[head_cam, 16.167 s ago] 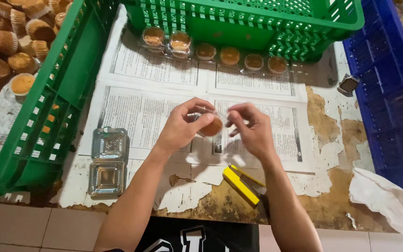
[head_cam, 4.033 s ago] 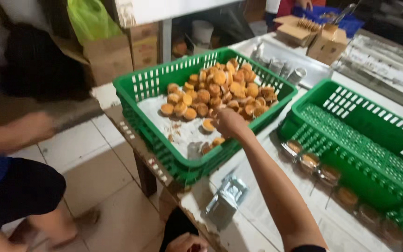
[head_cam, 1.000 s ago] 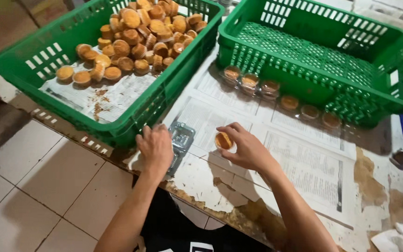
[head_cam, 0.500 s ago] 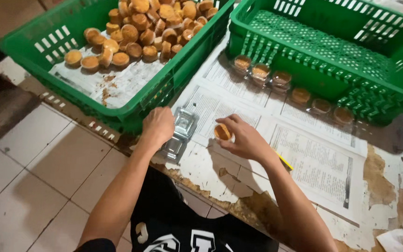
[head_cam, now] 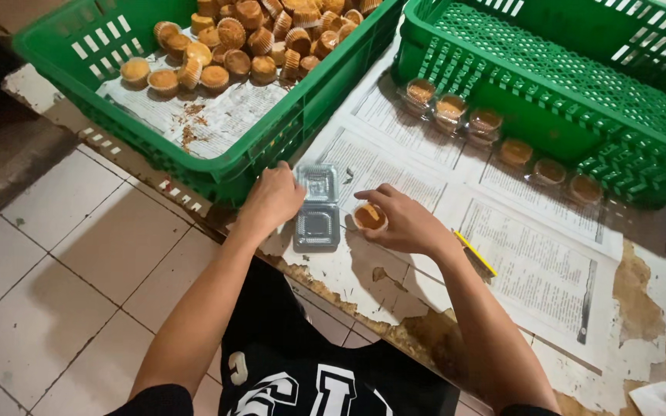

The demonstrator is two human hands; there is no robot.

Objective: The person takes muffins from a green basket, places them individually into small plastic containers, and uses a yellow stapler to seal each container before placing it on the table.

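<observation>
Both hands have edged toward the open clear clamshell box on the desk, where the left hand pins its edge while the right hand, its grip closed around a small brown cupcake just beside the box, does best to lower the cake squarely into the nearer cup.

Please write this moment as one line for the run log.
left hand: on clear plastic container | right hand: holds small cake | surface: newspaper

open clear clamshell box on newspaper | six packed clear boxes beside crate
</observation>
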